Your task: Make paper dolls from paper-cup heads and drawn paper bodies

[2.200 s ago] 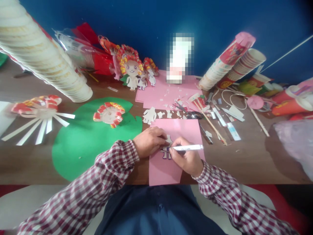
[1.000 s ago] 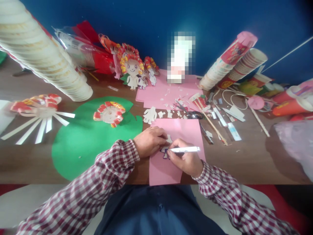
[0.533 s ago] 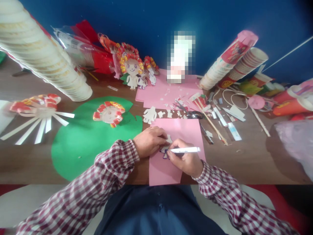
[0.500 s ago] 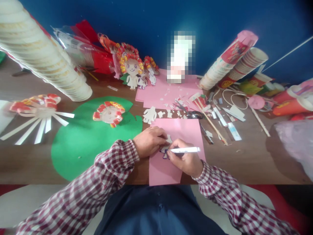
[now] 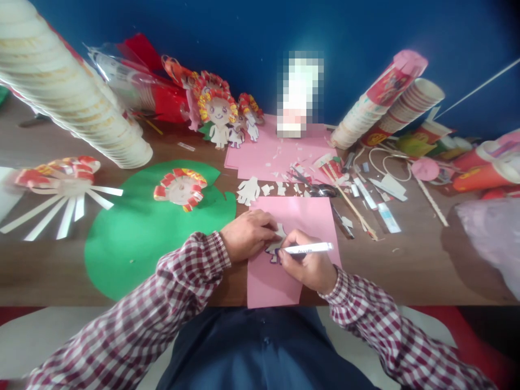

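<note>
A pink paper sheet (image 5: pixel 305 214) lies on the brown table in front of me. My left hand (image 5: pixel 247 234) is closed, its fingertips pressing a small white paper cutout (image 5: pixel 278 238) flat on the sheet. My right hand (image 5: pixel 309 265) is shut on a white marker (image 5: pixel 309 248), whose tip touches the sheet at the cutout's lower edge, where a dark outline shows. Both sleeves are red-and-white checked.
A green paper circle (image 5: pixel 134 238) with a decorated cup piece (image 5: pixel 180 189) lies to the left. Stacked paper cups (image 5: pixel 73 97) lean at far left, more cups (image 5: pixel 385 103) at right. Paper dolls (image 5: pixel 219 116), scissors (image 5: pixel 312 187), sticks and scraps litter the back.
The marker has slid a little to the left along the cutout's edge and the drawn outline has grown slightly. My left hand has stayed put.
</note>
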`<state>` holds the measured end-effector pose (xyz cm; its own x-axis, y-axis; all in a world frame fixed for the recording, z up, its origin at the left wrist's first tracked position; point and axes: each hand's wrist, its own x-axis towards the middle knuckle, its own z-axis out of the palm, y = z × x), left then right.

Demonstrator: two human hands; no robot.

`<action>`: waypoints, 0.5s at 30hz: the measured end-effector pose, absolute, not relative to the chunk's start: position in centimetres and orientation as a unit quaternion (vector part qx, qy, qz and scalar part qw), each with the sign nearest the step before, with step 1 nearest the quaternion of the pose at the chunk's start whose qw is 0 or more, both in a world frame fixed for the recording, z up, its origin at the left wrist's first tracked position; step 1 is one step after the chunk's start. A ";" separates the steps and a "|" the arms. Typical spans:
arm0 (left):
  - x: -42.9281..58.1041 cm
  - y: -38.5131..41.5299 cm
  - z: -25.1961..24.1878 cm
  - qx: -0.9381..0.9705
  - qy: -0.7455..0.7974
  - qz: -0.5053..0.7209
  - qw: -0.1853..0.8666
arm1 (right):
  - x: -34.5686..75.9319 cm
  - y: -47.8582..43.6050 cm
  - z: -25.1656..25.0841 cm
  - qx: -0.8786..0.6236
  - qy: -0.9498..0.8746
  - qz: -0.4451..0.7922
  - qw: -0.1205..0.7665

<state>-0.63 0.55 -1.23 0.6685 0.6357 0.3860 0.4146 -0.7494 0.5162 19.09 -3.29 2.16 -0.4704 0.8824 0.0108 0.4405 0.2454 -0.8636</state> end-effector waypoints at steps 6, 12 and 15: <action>-0.6 0.5 -1.1 0.892 0.294 0.282 0.197 | 19.1 -3.2 2.1 -0.444 -0.748 0.418 0.264; -0.6 0.5 -1.1 0.892 0.296 0.283 0.194 | 19.3 -3.2 1.8 -0.445 -0.744 0.420 0.267; -0.6 0.5 -1.1 0.892 0.298 0.281 0.193 | 19.4 -3.2 1.7 -0.451 -0.742 0.420 0.266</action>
